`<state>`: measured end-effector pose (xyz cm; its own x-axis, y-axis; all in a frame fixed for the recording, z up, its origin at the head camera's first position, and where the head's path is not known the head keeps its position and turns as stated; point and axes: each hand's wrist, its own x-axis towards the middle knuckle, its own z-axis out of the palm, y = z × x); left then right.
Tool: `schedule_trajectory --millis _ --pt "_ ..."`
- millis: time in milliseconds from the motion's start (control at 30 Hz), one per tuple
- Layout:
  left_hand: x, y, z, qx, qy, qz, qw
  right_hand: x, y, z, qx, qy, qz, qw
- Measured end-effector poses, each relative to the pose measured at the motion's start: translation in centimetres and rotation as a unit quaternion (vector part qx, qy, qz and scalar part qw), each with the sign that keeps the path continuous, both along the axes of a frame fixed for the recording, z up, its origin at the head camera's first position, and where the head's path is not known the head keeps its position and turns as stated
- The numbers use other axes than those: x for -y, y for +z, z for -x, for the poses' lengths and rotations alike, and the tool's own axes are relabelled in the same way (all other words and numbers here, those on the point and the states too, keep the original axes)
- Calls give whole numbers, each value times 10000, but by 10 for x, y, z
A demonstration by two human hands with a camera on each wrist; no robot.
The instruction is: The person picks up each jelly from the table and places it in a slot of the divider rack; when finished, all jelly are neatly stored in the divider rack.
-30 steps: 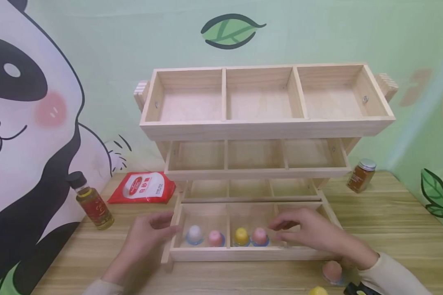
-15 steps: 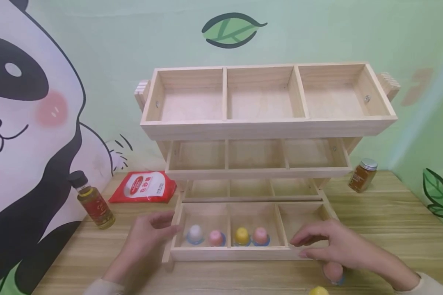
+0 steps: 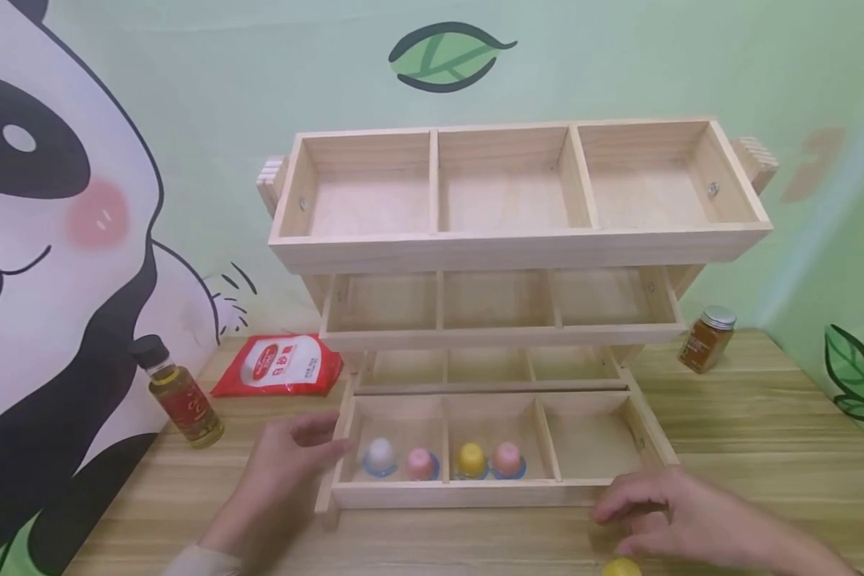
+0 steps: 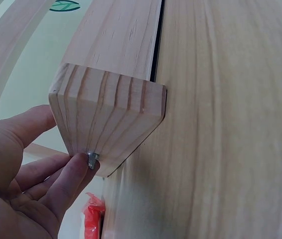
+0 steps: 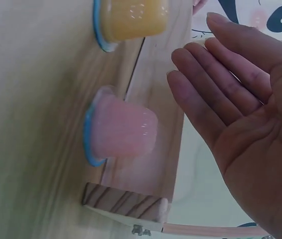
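Woodgrain table (image 3: 720, 424): lowest tray (image 3: 468, 498) holds four cups (image 3: 471, 460); left grip (image 3: 288, 460) pinches it, right grip (image 3: 677, 516) spread.

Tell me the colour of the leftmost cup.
The cup is whitish, best seen in the head view.

Pink cup (image 5: 127, 130), yellow cup (image 5: 134, 20), both blue-rimmed; pale box (image 3: 507, 251) with brown-striped grain.

Right grip (image 3: 666, 508), fingers loosely extended
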<state>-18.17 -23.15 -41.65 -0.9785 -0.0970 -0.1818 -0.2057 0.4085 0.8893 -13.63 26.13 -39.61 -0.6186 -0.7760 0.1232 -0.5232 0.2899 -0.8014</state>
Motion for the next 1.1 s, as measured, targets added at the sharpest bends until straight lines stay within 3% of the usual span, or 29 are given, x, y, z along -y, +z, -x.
schedule_trajectory --millis 133,467,600,800,1100 --pt "0 0 0 -8 -2 -18 10000 -5 -4 -6 901 60 -49 9959" --pt "1 1 -1 -23 -50 -131 9999 -5 -12 -19 1829 19 52 9831" --pt "0 0 -1 29 -11 -130 9999 -6 -14 -20 1598 41 -97 9871" --pt "0 1 -2 -37 -45 -87 9999 -7 -22 -18 646 220 -125 9976" --pt "-1 1 -3 12 6 48 10000 -4 -23 -18 571 157 81 9982"
